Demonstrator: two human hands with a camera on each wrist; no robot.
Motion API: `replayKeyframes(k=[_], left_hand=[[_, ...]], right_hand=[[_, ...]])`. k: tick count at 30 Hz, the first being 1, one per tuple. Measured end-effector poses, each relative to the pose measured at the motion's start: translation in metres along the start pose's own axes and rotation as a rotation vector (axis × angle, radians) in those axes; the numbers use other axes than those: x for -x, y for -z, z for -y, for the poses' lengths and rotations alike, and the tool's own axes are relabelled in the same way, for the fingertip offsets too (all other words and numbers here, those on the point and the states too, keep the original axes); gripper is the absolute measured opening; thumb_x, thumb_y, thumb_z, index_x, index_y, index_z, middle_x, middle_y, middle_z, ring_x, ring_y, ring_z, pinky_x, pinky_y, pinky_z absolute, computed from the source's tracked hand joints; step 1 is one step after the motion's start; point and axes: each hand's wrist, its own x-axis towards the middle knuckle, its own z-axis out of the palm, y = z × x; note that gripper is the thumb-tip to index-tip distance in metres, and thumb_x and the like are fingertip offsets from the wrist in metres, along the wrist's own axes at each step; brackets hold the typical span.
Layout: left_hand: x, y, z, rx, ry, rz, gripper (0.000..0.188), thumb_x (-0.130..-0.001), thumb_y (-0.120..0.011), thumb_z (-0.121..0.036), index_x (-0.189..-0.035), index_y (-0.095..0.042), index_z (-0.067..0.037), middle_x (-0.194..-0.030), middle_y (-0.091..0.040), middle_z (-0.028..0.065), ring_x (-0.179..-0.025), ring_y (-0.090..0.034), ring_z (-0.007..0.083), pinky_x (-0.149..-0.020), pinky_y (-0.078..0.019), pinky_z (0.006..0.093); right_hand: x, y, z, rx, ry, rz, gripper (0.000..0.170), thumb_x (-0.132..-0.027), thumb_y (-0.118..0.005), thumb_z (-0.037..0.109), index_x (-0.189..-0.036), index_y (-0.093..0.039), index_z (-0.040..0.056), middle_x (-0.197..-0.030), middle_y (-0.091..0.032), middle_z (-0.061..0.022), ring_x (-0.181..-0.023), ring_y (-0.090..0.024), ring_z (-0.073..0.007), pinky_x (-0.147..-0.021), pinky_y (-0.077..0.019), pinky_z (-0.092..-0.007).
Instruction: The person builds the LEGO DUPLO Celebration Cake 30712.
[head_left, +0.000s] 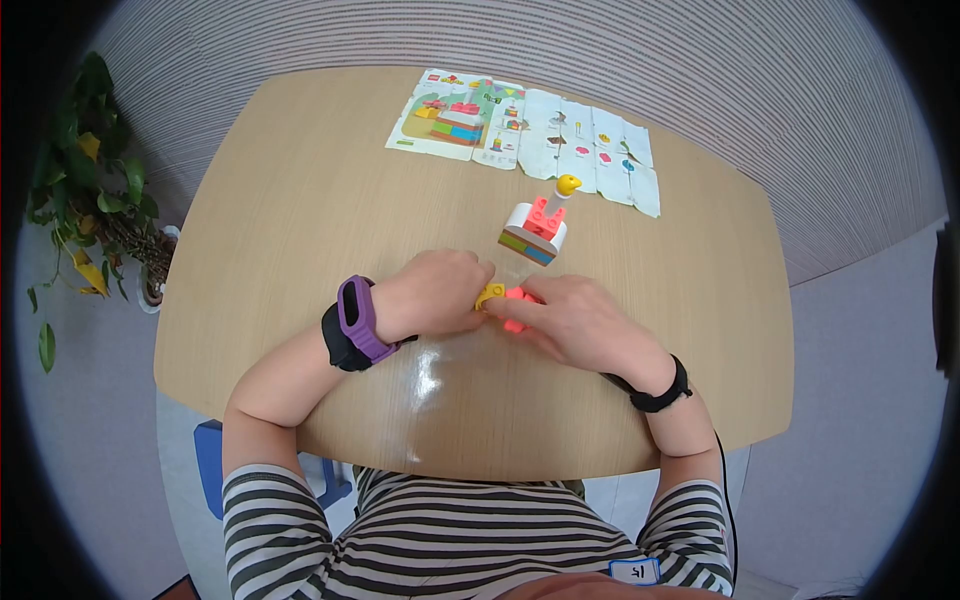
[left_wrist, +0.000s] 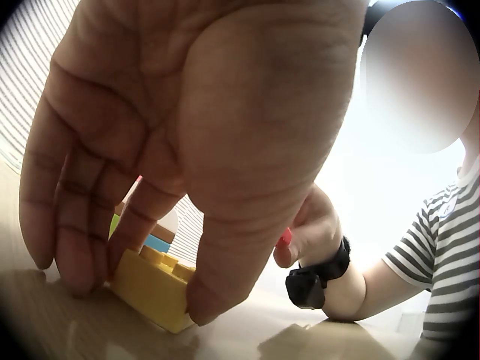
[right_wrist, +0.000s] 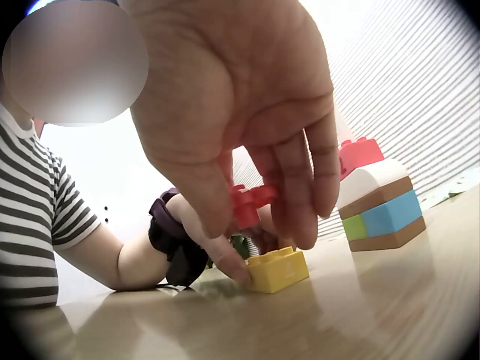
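On the table, my left hand (head_left: 435,290) pinches a yellow toy brick (right_wrist: 280,271) between thumb and fingers, its studs facing up. My right hand (head_left: 582,322) holds a small red toy piece (right_wrist: 250,204) with rounded lobes, close over the yellow brick in the right wrist view. Fingers cover part of both pieces in the head view. Just beyond the hands stands a stacked brick cake (right_wrist: 391,217) with brown, green and blue layers, a white arched piece and a red brick (head_left: 545,216). A white candle with a yellow top (head_left: 568,185) rises from it.
An unfolded instruction sheet (head_left: 525,135) lies along the far side of the wooden table (head_left: 300,180). Left of the table stands a potted plant (head_left: 95,180). A striped wall (head_left: 560,40) runs behind the table. A blue chair part (head_left: 208,465) shows below at left.
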Motion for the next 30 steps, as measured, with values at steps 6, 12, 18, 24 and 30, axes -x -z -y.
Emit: replayKeyframes(k=[6, 12, 18, 24, 30], left_hand=[[-0.0001, 0.0006, 0.0014, -0.002, -0.008, 0.008, 0.032, -0.076, -0.067, -0.028, -0.087, -0.057, 0.0, -0.078, -0.059, 0.0171, -0.076, -0.06, 0.0341, -0.069, -0.0491, 0.0417], [-0.0006, 0.0005, 0.0013, -0.003, 0.0, 0.012, 0.033, -0.076, -0.068, -0.029, -0.087, -0.057, 0.001, -0.079, -0.059, 0.017, -0.076, -0.061, 0.034, -0.069, -0.049, 0.0413], [-0.0005, -0.0001, 0.0014, 0.003, -0.019, -0.001, 0.032, -0.076, -0.068, -0.027, -0.087, -0.057, 0.001, -0.08, -0.059, 0.017, -0.078, -0.06, 0.034, -0.07, -0.0488, 0.0412], [-0.0006, -0.0032, 0.0025, 0.051, -0.089, -0.085, 0.03, -0.074, -0.069, -0.023, -0.086, -0.056, 0.002, -0.078, -0.057, 0.0162, -0.077, -0.059, 0.0344, -0.069, -0.0483, 0.0412], [-0.0027, 0.0042, -0.0024, 0.165, -0.136, -0.059, 0.028, -0.071, -0.069, -0.018, -0.081, -0.052, 0.001, -0.076, -0.056, 0.0161, -0.074, -0.058, 0.0344, -0.066, -0.0465, 0.0414]], right_hand=[[-0.0005, 0.0013, -0.0006, 0.005, 0.004, -0.055, 0.032, -0.074, -0.068, 0.013, -0.106, -0.061, 0.0155, -0.076, -0.055, -0.0092, -0.066, -0.058, -0.0276, -0.057, -0.0459, -0.0377], [-0.0007, 0.0025, -0.0003, 0.021, 0.0, -0.054, 0.031, -0.074, -0.069, 0.015, -0.104, -0.06, 0.015, -0.074, -0.055, -0.01, -0.066, -0.058, -0.028, -0.055, -0.0454, -0.0381], [-0.0007, 0.0016, -0.0014, 0.028, -0.003, -0.057, 0.031, -0.074, -0.069, 0.015, -0.103, -0.059, 0.0153, -0.075, -0.055, -0.0097, -0.066, -0.058, -0.0279, -0.055, -0.0453, -0.0382], [-0.0004, 0.0023, -0.0015, 0.04, -0.014, -0.063, 0.032, -0.073, -0.07, 0.016, -0.103, -0.059, 0.0156, -0.074, -0.054, -0.0092, -0.066, -0.058, -0.0277, -0.055, -0.0454, -0.0382], [-0.0009, 0.0034, -0.0014, 0.034, -0.022, -0.069, 0.033, -0.074, -0.069, 0.015, -0.105, -0.059, 0.0157, -0.074, -0.054, -0.009, -0.066, -0.058, -0.0276, -0.055, -0.0456, -0.0378]])
